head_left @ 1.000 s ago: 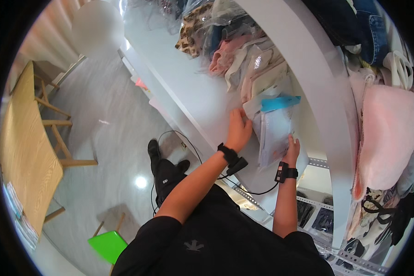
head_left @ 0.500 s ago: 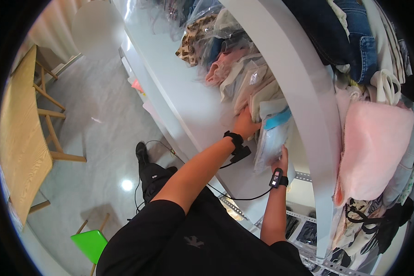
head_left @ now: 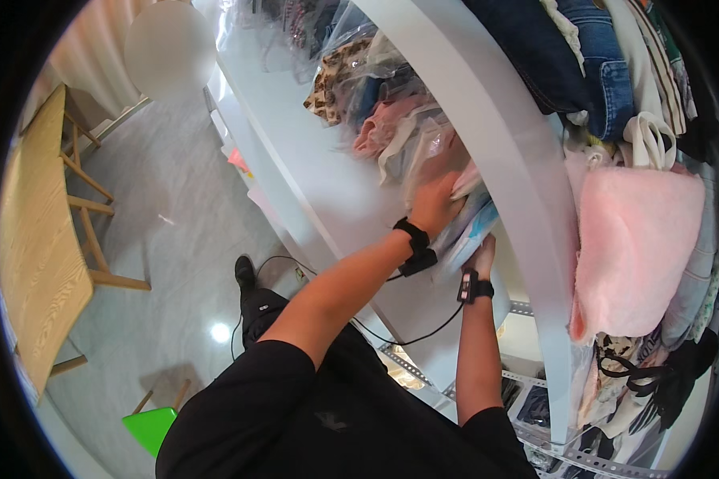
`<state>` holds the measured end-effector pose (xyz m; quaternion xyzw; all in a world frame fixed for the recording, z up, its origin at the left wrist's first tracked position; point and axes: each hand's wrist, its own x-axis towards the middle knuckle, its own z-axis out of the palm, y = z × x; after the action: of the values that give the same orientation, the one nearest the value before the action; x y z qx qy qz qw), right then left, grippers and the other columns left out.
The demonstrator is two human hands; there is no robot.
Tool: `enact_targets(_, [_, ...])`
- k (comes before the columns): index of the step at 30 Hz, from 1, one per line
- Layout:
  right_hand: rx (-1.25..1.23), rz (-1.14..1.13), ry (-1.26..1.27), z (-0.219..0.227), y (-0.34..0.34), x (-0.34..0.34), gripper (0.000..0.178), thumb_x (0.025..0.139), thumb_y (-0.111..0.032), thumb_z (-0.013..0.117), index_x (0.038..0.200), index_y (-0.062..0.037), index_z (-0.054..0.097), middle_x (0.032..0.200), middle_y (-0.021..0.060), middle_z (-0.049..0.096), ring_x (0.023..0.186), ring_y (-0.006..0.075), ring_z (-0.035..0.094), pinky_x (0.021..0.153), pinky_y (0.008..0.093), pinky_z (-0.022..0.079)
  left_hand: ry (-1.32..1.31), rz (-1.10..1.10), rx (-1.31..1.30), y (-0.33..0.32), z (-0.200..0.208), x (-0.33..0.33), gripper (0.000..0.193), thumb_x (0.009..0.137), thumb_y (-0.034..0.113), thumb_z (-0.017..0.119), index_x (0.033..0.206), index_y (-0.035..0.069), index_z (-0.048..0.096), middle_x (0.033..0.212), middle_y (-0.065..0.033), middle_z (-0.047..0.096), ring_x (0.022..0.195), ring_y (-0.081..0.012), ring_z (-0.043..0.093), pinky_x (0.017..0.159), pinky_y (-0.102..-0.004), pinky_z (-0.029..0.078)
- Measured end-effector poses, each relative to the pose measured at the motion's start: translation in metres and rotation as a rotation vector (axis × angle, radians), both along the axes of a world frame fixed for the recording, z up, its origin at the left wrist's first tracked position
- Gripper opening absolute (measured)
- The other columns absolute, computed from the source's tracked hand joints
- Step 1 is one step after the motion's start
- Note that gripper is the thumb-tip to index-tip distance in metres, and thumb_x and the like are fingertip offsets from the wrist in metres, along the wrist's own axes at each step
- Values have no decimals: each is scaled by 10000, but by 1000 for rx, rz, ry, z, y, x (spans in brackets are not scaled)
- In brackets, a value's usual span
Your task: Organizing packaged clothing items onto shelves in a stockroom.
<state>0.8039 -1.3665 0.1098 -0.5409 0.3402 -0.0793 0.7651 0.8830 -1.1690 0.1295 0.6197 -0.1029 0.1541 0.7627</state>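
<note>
A row of folded clothes in clear plastic bags (head_left: pixel 419 148) stands on a white shelf (head_left: pixel 295 120), in leopard-print, pink, white and blue fabrics. My left hand (head_left: pixel 438 206) reaches into the near end of the row, its fingers curled at the edge of a pale pink bagged garment (head_left: pixel 465 180). Just nearer, a blue-and-white bagged garment (head_left: pixel 473 231) leans at a tilt. My right hand (head_left: pixel 481 259) grips its near right side, with some fingers hidden behind it. Black bands with small devices sit on both wrists.
A thick white upright panel (head_left: pixel 495 136) rises right of my hands. Beyond it are piled jeans (head_left: pixel 603 72) and a fluffy pink cloth (head_left: pixel 635 247). A black cable (head_left: pixel 407 343) loops between my wrists. Wooden table (head_left: pixel 40 239) and green stool (head_left: pixel 150 431) stand at left.
My left hand has moved slightly up and right, over the bagged garments. The blue-and-white one has tilted farther right and gone partly behind the panel, and my right hand has moved up with it.
</note>
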Motion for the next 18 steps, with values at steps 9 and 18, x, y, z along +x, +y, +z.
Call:
enact_targets(9, [-84, -6, -153, -47, 28, 119, 482, 891, -371, 488, 1240, -39, 467, 1218, 116, 525, 1109, 273, 516, 958, 400, 407, 101, -136, 378, 74, 7, 35, 372, 745, 237, 625, 1046, 28, 558, 1006, -202, 614, 924, -369, 583, 810, -415, 477])
enact_targets(18, [-140, 6, -257, -50, 66, 58, 465, 923, -360, 419, 1260, -41, 459, 1240, 131, 522, 1114, 285, 520, 970, 408, 404, -177, -165, 517, 90, 7, 18, 436, 756, 240, 638, 1148, 75, 542, 1001, -222, 609, 938, -380, 579, 804, -443, 475])
